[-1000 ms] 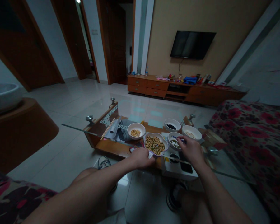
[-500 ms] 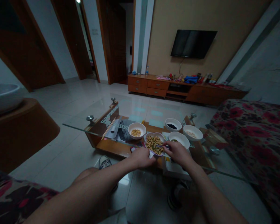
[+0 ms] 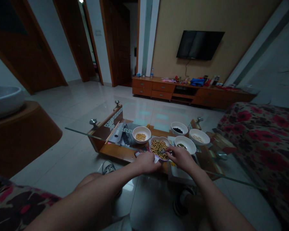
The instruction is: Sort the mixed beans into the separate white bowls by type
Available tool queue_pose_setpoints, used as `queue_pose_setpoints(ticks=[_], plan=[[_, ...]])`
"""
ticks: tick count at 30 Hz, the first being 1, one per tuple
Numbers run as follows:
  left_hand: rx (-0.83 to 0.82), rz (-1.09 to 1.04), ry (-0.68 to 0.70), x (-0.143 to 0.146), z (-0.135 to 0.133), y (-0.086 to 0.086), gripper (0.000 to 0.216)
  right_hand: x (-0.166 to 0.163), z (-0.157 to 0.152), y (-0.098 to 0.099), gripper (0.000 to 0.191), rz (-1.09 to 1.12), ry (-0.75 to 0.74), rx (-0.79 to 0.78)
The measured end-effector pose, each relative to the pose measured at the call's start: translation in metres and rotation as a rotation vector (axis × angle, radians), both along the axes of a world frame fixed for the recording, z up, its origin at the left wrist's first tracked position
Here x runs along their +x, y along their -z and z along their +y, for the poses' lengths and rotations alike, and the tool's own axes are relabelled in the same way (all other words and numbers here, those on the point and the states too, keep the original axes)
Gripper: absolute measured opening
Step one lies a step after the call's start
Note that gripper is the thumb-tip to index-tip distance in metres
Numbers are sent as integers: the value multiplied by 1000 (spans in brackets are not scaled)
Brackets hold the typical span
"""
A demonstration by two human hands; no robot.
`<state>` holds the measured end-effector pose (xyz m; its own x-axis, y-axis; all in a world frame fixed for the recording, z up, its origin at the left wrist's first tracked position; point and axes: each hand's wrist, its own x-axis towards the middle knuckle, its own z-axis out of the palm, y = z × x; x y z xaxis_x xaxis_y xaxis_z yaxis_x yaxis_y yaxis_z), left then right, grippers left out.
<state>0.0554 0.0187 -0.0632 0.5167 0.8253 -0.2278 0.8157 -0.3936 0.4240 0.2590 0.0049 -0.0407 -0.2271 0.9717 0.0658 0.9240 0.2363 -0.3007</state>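
Note:
A scalloped bowl of mixed beans (image 3: 158, 148) stands on the glass coffee table (image 3: 91, 133) in front of me. My left hand (image 3: 146, 162) grips the bowl's near rim. My right hand (image 3: 180, 157) reaches over the bowl's right side, pinching a thin tool whose tip sits among the beans; I cannot tell what the tool is. To the right stands a white bowl with a few green beans (image 3: 185, 144). Farther back are a bowl of yellow beans (image 3: 141, 133), a bowl of black beans (image 3: 179, 128) and a bowl of pale beans (image 3: 199, 136).
A floral sofa (image 3: 262, 144) runs along the right. A round wooden stand with a basin (image 3: 4, 99) is on the left. Across the tiled floor stand a low TV cabinet (image 3: 173, 91) and a wall-mounted TV (image 3: 199, 45). Papers lie on the table's lower shelf (image 3: 120, 133).
My right hand moved left from the green-bean bowl to the mixed-bean bowl, with the tool now in the beans. My left hand kept its hold on the rim.

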Motion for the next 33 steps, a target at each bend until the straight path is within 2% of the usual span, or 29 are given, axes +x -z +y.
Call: queue_pose_setpoints(ticks=[11,27,33], plan=[[40,34,11,1,1,6,50,-2,0,-2,23,-28,2,-16],[0,5,-4,0,-1,-5,47,-2,-1,-2,22,-29,-39,-1],[6,13,3,0,-1,-2,49,-3,-2,-6,24,28,-40,35]])
